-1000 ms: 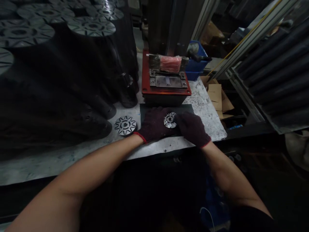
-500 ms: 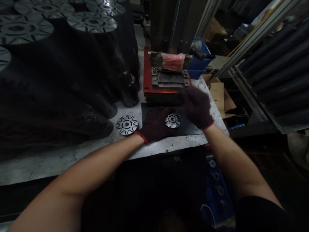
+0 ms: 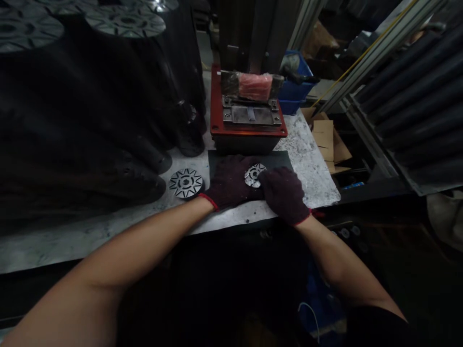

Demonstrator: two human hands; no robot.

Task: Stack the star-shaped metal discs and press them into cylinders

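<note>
A round slotted metal disc sits over the dark mat, its patterned face up. Around its left side and front, my left hand in a dark maroon glove is wrapped and grips it. My right hand, gloved alike, is closed at the right edge of the disc. Its fingertips meet the disc's face, and whatever they pinch is hidden. Left of my left wrist stands another slotted disc with a zigzag pattern, on the pale worktop.
Tall dark stacks topped with slotted discs fill the left. Behind the mat stands a red-based fixture with a metal plate and a pink plastic-wrapped block. A blue bin and an open cardboard box are at right.
My right hand has come down and left from beside the fixture to the disc's right edge. The disc in my left hand has tilted. A small pale piece now shows on the fixture's plate.
</note>
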